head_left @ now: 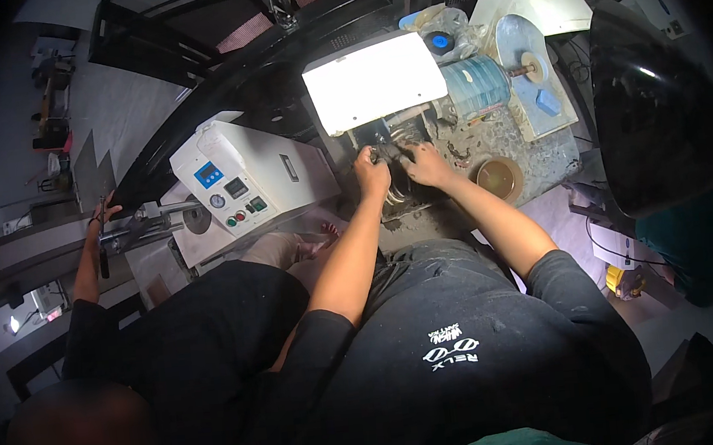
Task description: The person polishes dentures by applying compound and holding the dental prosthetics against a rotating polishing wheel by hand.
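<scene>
Both my arms reach forward to a dirty bench machine under a bright white hood (374, 79). My left hand (372, 175) is closed, thumb up, on a small dark piece. Opposite it, my right hand (426, 165) has its fingers bent inward, pinching at the same dark spot. What the fingers hold is too small and dark to name. Dark machine parts and a curved light rim lie between and just below the hands, partly hidden by them.
A round tan bowl (499, 179) of murky liquid stands right of my right hand. Behind it are a large clear blue bottle (475, 87) on its side and a blue block (547, 102). A white control box (258, 176) stands left. Another person (189, 350) works close on my left.
</scene>
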Demonstrator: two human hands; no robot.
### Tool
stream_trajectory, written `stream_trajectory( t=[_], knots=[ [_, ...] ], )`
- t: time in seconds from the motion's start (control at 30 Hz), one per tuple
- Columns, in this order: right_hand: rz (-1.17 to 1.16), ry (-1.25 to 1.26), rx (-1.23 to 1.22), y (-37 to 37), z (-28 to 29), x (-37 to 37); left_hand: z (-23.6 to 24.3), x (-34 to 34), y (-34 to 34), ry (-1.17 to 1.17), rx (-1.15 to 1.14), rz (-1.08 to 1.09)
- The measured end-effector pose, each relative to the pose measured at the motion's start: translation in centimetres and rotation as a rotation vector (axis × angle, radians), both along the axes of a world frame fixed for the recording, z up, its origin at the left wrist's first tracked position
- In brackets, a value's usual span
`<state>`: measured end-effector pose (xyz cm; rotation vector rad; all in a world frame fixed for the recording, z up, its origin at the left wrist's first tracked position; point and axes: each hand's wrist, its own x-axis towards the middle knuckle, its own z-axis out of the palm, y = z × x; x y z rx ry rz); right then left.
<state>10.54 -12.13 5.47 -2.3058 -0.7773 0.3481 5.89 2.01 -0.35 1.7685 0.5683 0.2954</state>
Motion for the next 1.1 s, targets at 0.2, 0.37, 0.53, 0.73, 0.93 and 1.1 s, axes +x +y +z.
stream_trajectory(
  t=[0.2, 0.37, 0.53, 0.73, 0.93, 1.1],
  knots=[
    [-0.325, 0.077, 0.155, 0.6, -1.6, 0.9, 3.6, 1.5, -1.3, 0.075, -0.105, 0.103],
    [-0.275, -0.133, 0.081, 1.5, -1.9, 1.3, 3.9, 2.2, -1.1, 0.061, -0.205, 0.210],
    [-0.124, -0.138, 0.003, 1.2, -2.0, 1.5, 3.5, 2.1, -0.4, 0.164, -0.159, 0.175],
    [-0.268, 0.086, 0.203, 1.7, -0.6, 0.3, 2.1, 1.3, -0.4, 0.025, -0.236, 0.181],
    [-0.331, -0.029, 0.126, 1.4, 0.0, 1.0, 2.3, 1.9, -1.8, 0.102, -0.434, 0.290],
    [-0.276, -0.003, 0.094, 1.0, 1.8, 1.4, 2.6, 1.9, -2.5, 0.106, -0.610, 0.367]
  ],
)
